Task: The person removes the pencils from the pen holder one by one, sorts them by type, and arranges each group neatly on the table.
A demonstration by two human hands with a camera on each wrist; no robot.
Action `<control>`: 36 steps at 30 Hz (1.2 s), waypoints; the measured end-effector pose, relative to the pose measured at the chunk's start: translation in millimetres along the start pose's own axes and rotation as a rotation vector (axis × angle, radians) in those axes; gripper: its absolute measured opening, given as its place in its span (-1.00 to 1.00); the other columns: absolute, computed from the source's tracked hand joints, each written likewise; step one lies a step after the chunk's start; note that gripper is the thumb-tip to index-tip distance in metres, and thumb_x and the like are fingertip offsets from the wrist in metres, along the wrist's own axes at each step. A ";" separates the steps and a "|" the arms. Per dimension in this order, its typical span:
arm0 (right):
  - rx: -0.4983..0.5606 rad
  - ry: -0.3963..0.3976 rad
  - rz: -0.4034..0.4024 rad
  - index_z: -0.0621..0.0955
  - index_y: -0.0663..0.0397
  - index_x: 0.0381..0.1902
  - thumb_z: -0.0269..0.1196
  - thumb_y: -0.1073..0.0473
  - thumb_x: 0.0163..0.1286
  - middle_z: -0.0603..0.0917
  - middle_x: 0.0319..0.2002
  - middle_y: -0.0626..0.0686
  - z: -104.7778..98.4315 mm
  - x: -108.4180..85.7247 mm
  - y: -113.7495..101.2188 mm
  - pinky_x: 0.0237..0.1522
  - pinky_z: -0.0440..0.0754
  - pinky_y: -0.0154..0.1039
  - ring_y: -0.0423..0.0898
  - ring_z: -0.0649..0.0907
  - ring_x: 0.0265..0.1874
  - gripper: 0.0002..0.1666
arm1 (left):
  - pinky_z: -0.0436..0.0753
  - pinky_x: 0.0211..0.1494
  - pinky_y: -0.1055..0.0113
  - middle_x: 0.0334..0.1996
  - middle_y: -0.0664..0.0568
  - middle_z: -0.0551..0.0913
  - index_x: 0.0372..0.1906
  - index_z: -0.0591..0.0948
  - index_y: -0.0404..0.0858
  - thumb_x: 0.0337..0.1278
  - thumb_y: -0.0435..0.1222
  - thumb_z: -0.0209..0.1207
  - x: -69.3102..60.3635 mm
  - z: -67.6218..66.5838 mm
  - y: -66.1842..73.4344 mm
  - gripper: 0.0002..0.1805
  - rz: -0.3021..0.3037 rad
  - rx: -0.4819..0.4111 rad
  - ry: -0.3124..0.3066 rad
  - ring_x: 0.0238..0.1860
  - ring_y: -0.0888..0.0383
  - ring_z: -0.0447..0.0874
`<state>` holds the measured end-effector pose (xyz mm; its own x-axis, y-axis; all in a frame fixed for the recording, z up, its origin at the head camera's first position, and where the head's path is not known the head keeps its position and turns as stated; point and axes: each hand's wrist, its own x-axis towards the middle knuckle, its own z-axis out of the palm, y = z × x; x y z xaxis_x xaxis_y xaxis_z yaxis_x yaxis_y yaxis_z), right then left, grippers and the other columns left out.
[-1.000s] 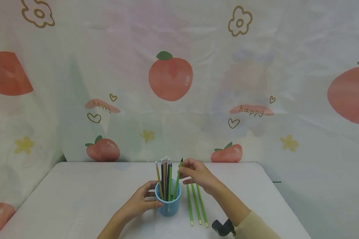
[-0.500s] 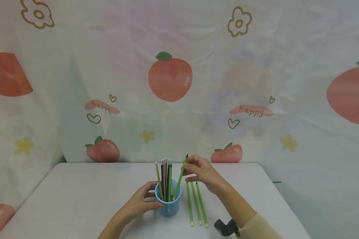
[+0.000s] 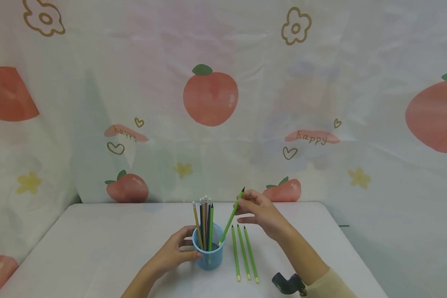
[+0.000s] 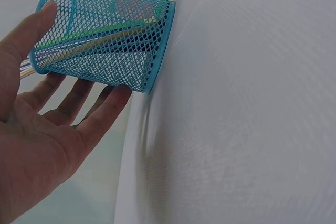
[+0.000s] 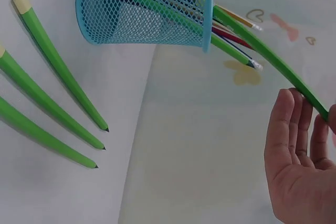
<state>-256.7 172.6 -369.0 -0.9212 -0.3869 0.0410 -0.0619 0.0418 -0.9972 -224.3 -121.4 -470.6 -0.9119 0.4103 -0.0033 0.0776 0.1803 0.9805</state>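
My left hand (image 3: 173,253) holds a blue mesh pencil cup (image 3: 210,261) upright, thumb on the near side and fingers round the left side. Inside lean several pencils (image 3: 205,221) with white erasers, plus one green pencil (image 3: 211,227) point up. Between thumb and fingers, my right hand (image 3: 265,215) pinches another green pencil (image 3: 231,219) near its black point. It slants, with its pale lower end at the cup's right rim. In the right wrist view, this held pencil (image 5: 278,62) crosses the cup's mouth. The left wrist view shows the cup's mesh wall (image 4: 115,45) against my fingers (image 4: 107,111).
Three green pencils (image 3: 243,252) lie side by side on the white table (image 3: 301,244), right of the cup, points away from me. A black device (image 3: 287,284) sits at my right wrist. A fruit-print cloth (image 3: 246,157) hangs behind the table.
My right hand has moved up and to the right with the green pencil, which now slants more and has its lower end higher in the cup. The left hand and cup stay put.
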 end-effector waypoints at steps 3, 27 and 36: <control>0.026 0.000 -0.006 0.43 0.17 -0.02 0.19 0.15 0.50 0.66 -0.11 0.10 -3.6 -1.9 -0.4 0.01 0.72 -0.03 0.02 0.70 -0.06 -0.75 | 0.58 0.25 -0.10 0.33 -0.22 0.44 0.40 0.36 -0.23 0.03 -0.22 0.46 -0.7 0.1 -0.4 -0.19 -0.002 -0.003 -0.002 0.26 -0.21 0.51; 0.109 0.060 0.009 0.46 0.21 -0.02 0.15 0.18 0.52 0.62 -0.22 0.03 -21.4 -13.5 7.6 -0.01 0.73 -0.04 -0.02 0.70 -0.19 -0.79 | 0.59 0.24 -0.09 0.33 -0.22 0.44 0.40 0.35 -0.22 0.04 -0.21 0.46 -0.5 -0.3 -3.3 -0.18 0.001 -0.003 -0.006 0.26 -0.20 0.51; 0.099 0.071 0.030 0.46 0.14 -0.05 0.14 0.20 0.52 0.60 -0.23 0.03 -27.6 -15.8 12.8 -0.02 0.73 -0.05 -0.03 0.69 -0.21 -0.85 | 0.58 0.25 -0.09 0.33 -0.23 0.43 0.41 0.34 -0.23 0.04 -0.21 0.46 -0.7 -0.6 -1.6 -0.18 -0.003 0.004 -0.003 0.27 -0.21 0.50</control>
<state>-253.6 204.7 -380.7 -0.9472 -0.3205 0.0116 0.0012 -0.0396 -0.9992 -224.0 -122.5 -472.0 -0.9110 0.4124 -0.0068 0.0765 0.1850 0.9798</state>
